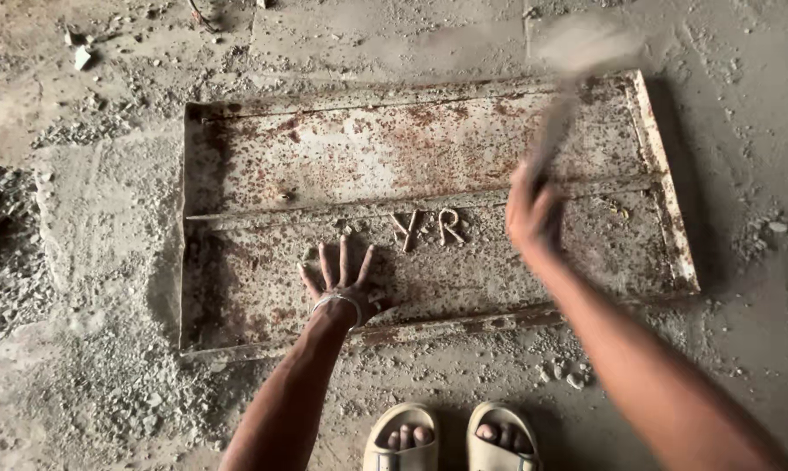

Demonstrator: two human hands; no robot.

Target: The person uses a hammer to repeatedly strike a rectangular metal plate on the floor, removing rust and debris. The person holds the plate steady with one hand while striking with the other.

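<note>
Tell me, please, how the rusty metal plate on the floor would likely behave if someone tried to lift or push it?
The rusty metal plate is probably stiff, since raised ribs and a rim run along it. It looks broad beside the left hand pressed flat on it, so likely heavy. It lies on gritty rubble, so it would probably scrape rather than slide.

Hammer smeared by motion blur, head shapeless; both forearms and sandalled feet cut off by bottom edge
</note>
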